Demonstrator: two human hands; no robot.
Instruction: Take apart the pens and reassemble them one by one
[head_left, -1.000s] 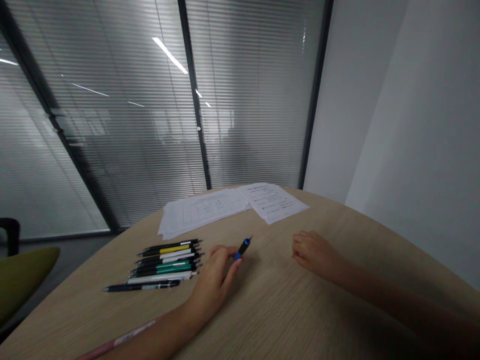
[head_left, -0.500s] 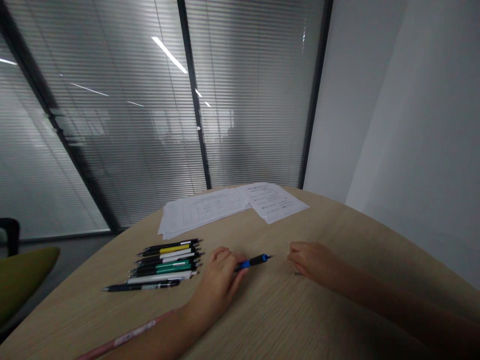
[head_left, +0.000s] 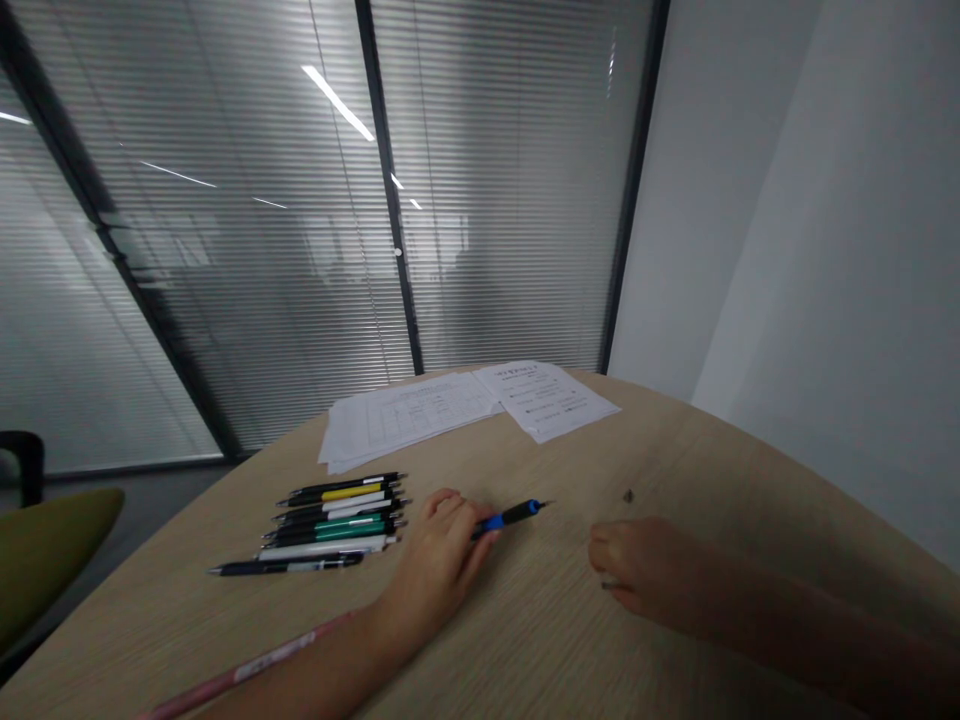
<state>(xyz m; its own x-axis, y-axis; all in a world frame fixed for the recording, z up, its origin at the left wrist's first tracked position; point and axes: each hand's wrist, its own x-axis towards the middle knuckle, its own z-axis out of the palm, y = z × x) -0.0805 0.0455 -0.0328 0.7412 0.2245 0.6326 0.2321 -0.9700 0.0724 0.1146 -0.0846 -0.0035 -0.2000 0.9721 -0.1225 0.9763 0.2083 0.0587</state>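
Note:
My left hand [head_left: 446, 545] rests on the table, its fingers closed round a blue-and-black pen [head_left: 517, 513]. The pen's black grip and thin tip point right; its rear end is hidden in the hand. To the right, my right hand [head_left: 637, 562] is closed in a pinch low over the table. A sliver of a small metallic piece [head_left: 609, 585] shows at its fingertips, too little to name. Just beyond that hand a tiny dark conical piece [head_left: 628, 495] lies on the wood. Left of my left hand, several pens [head_left: 330, 530] lie side by side in a row.
Printed sheets [head_left: 409, 420] lie at the far side of the round wooden table [head_left: 555, 620]. A pinkish-red stick [head_left: 247, 668] with a pale label runs partly behind my left forearm. A green chair [head_left: 56, 525] stands at the left. Glass with blinds and a wall stand behind.
My right hand has moved nearer to me and slightly right. The tiny dark piece now shows on the table beyond it. My left hand and the pen have barely moved.

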